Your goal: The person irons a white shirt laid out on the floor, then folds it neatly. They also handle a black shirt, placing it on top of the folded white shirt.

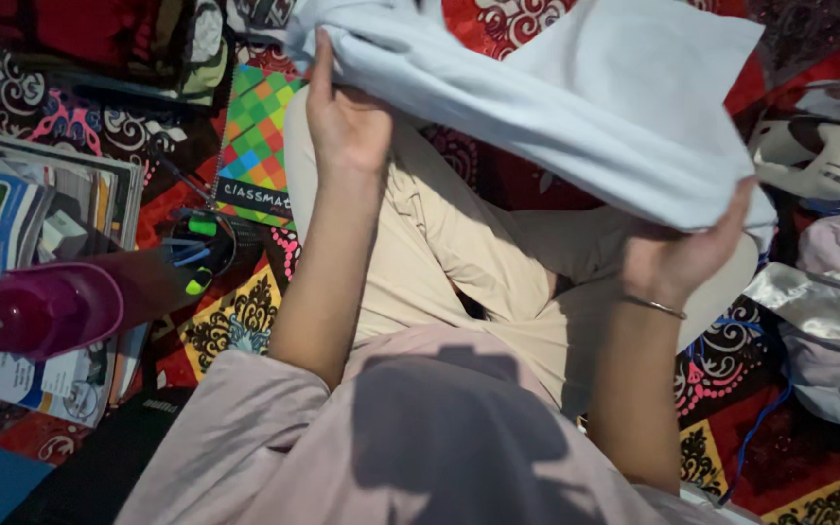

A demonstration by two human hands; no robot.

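Pens stood in a small round pen cup [208,243] on the patterned rug [789,457], next to a pink bottle [60,306] lying on some books [46,209]. A checked notebook [257,146] lay nearby. My left hand [342,122] pinched one end of a soft, smooth, pale blue cloth [585,107], and my right hand [687,255] gripped the other end. I held the folded cloth up over my tan trousers [449,258].
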